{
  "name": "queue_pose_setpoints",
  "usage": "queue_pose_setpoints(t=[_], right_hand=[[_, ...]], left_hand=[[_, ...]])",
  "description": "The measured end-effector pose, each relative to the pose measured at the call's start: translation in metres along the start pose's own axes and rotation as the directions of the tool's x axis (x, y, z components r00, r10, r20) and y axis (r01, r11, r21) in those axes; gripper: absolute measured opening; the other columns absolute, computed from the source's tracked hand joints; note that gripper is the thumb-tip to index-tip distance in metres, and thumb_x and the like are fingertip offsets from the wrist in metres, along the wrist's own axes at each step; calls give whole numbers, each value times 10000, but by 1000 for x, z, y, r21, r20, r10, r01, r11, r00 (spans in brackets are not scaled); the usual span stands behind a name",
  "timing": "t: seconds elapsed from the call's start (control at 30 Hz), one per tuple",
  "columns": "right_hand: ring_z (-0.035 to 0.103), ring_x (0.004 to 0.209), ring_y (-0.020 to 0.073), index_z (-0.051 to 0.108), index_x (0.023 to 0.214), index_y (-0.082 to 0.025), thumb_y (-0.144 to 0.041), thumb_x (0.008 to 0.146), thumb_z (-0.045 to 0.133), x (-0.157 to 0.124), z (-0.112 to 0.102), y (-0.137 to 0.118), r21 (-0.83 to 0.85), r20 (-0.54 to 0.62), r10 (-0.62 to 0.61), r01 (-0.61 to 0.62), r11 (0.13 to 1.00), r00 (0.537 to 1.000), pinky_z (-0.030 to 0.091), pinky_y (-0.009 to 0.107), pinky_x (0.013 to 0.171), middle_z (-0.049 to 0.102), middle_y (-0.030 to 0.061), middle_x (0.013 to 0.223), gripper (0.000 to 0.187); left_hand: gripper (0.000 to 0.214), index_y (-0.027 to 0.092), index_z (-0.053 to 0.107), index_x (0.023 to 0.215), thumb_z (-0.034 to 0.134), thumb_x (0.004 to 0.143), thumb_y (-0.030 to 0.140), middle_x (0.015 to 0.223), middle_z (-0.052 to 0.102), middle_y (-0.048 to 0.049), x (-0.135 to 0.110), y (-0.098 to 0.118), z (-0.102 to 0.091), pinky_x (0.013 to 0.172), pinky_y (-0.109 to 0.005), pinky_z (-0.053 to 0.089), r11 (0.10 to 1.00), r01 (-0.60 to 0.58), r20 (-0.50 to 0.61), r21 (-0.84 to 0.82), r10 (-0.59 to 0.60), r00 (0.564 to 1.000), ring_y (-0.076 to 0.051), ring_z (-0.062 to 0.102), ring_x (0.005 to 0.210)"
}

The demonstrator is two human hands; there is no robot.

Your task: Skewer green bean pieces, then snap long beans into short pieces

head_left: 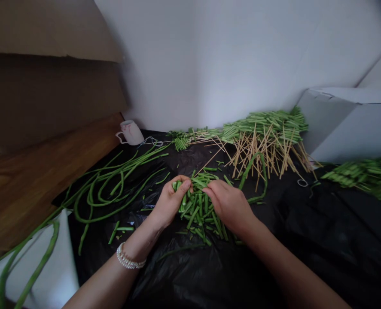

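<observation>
My left hand (172, 201), with a beaded bracelet on its wrist, is closed around a few cut long bean pieces (176, 186). Their cut ends show beside the thumb. Close by on the right, my right hand (230, 204) is pinched, its fingertips at the top of the pile. What they hold, if anything, is hidden. Between and below both hands lies a loose pile of cut bean pieces (195, 216) on black plastic sheeting (190, 274). A thin wooden skewer (208, 162) slants down toward the pile just behind my hands.
Skewered bean pieces (264, 122) are stacked along the wall, their bare sticks (257, 152) pointing forward. More bean pieces (367, 174) lie at right, near a white box (348, 122). Whole long beans (96, 197) curl at left. A mug (130, 133) and cardboard box (51, 94) stand behind.
</observation>
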State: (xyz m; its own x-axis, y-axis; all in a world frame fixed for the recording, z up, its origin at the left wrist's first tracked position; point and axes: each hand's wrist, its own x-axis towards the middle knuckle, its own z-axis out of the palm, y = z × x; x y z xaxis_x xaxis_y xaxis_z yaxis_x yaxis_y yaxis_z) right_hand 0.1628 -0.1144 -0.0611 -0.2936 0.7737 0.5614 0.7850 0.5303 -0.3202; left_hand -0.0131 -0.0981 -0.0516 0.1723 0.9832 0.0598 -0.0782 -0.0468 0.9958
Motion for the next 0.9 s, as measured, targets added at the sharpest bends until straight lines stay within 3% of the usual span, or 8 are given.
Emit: queue_pose_setpoints(t=[0.23,0.37,0.63,0.7,0.8,0.9], right_hand=[[533,614,158,520,719,-200,-282,1005,382,-5,11,-14,145,-4,31,-30,989,1000,356,277,602,587,20,683,328],[516,621,152,509,708,-203,-270,1000,386,-6,12,-16,180,-14,36,-33,983,999,349,277,613,578,20,687,323],[520,628,150,523,715,-196,-247,995,389,-7,13,-21,166,-22,20,-16,986,1000,343,275,607,584,22,684,315],[525,627,149,525,706,-196,-247,995,386,-6,11,-21,172,-33,21,-15,985,999,351,273,611,586,23,679,324],[541,627,152,547,706,-189,-250,994,387,-4,5,-15,165,-72,52,-40,986,996,374,274,618,605,37,691,336],[605,716,174,614,806,-168,-250,993,399,-2,1,-6,142,-131,91,-73,987,987,415,276,652,662,66,773,297]], left_hand=[[369,135,544,699,782,717,417,669,507,35,-3,-1,12,443,-150,292,940,123,-47,-318,-145,988,-27,357,488],[378,141,545,686,798,694,421,640,507,38,-4,0,16,450,-154,313,951,51,-143,-305,-99,985,-43,403,505],[366,149,549,692,760,727,446,613,501,47,-5,-2,19,456,-165,327,975,-4,-215,-223,-45,976,-50,403,498],[362,147,550,694,742,750,449,612,490,50,-3,0,14,446,-161,312,979,3,-163,-203,-37,986,-43,379,484],[358,136,565,691,738,763,441,632,494,39,1,6,3,431,-151,292,981,80,9,-174,-79,997,-33,360,479],[331,128,604,712,772,737,412,643,507,24,4,12,-9,413,-137,262,964,200,155,-173,-174,973,-35,389,498]])
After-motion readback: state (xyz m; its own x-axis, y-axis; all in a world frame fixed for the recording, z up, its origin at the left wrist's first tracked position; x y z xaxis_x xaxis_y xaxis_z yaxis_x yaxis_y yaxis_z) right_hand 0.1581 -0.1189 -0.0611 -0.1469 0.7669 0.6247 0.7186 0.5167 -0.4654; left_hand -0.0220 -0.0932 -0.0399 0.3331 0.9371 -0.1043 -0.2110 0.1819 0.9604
